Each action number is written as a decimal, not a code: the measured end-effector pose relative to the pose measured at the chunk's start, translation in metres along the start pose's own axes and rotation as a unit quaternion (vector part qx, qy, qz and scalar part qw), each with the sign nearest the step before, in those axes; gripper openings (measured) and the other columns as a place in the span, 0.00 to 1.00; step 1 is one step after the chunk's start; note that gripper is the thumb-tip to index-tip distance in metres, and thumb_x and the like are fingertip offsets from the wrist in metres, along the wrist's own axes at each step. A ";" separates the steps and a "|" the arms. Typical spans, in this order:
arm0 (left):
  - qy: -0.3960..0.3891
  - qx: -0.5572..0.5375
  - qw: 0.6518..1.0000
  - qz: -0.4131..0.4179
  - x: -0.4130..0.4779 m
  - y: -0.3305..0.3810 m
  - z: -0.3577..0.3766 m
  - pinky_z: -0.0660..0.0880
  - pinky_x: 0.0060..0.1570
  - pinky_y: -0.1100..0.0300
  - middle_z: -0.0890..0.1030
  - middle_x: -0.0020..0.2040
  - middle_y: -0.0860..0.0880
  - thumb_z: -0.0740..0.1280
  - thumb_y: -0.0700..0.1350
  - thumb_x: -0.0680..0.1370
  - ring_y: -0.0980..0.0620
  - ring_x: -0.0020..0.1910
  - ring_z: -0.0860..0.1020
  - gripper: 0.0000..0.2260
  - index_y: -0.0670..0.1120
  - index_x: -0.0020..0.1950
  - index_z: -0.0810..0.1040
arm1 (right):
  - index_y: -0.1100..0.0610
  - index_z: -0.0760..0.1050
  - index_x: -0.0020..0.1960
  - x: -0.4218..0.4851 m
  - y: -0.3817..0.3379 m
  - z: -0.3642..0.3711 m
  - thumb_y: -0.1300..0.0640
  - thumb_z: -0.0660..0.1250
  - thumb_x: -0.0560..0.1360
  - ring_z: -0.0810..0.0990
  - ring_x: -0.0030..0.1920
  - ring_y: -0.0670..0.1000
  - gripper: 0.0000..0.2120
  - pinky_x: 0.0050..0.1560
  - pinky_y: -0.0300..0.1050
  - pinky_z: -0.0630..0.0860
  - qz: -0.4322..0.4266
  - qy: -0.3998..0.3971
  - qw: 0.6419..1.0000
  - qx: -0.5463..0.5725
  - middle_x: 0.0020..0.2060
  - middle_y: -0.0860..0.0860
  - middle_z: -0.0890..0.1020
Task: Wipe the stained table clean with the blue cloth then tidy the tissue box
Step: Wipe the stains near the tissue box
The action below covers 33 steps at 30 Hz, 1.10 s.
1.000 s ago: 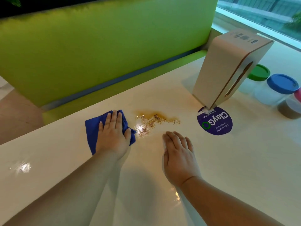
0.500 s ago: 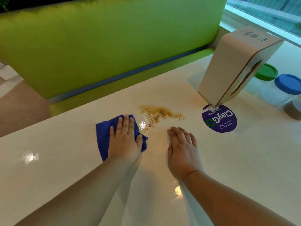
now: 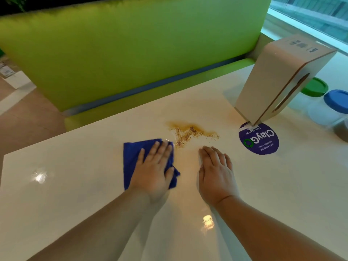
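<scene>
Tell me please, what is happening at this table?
A person presses the blue cloth flat on the white table with the left hand, just left of a brown stain with crumbs, not yet wiped. The right hand rests flat on the table near it. The tissue box stands on end further right, untouched.

A bright green bench (image 3: 131, 53) with a tall padded back runs along the far side, a dark blue strip (image 3: 150, 87) between its back and seat. Brown floor (image 3: 28, 119) shows at the left, and a window (image 3: 310, 14) at the upper right lets in pale daylight.
</scene>
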<state>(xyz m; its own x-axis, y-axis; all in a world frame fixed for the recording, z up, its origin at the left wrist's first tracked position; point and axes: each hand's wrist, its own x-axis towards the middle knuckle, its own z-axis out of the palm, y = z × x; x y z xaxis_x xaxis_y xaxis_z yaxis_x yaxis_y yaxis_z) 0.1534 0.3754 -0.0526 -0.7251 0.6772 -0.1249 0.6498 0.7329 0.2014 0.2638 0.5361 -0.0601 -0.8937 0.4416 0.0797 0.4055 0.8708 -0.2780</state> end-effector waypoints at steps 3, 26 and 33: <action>-0.020 0.006 0.997 0.078 -0.011 -0.003 0.000 0.33 0.72 0.53 0.37 0.76 0.61 0.40 0.59 0.77 0.61 0.73 0.34 0.28 0.57 0.76 0.38 | 0.56 0.66 0.72 0.000 0.000 0.000 0.54 0.51 0.77 0.62 0.72 0.53 0.24 0.73 0.56 0.56 0.004 -0.004 1.000 -0.010 0.70 0.51 0.69; -0.012 -0.001 0.999 0.053 0.005 0.018 0.003 0.37 0.74 0.48 0.37 0.76 0.59 0.43 0.58 0.79 0.58 0.75 0.35 0.27 0.55 0.76 0.38 | 0.56 0.66 0.72 0.000 0.000 0.000 0.53 0.50 0.78 0.62 0.72 0.53 0.24 0.73 0.57 0.57 0.000 -0.003 1.000 -0.011 0.70 0.51 0.69; 0.011 0.001 1.000 -0.009 0.031 -0.002 -0.004 0.39 0.75 0.49 0.39 0.77 0.59 0.39 0.60 0.77 0.57 0.76 0.38 0.28 0.57 0.76 0.41 | 0.56 0.67 0.71 0.000 0.000 0.000 0.53 0.50 0.76 0.63 0.71 0.53 0.25 0.72 0.56 0.58 0.002 0.004 1.000 -0.010 0.68 0.50 0.70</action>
<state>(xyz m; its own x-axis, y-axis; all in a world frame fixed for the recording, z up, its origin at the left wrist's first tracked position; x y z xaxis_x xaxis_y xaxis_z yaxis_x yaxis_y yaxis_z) 0.1283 0.3947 -0.0535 -0.7419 0.6619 -0.1073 0.6368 0.7456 0.1966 0.2633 0.5361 -0.0601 -0.8904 0.4467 0.0869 0.4127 0.8730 -0.2598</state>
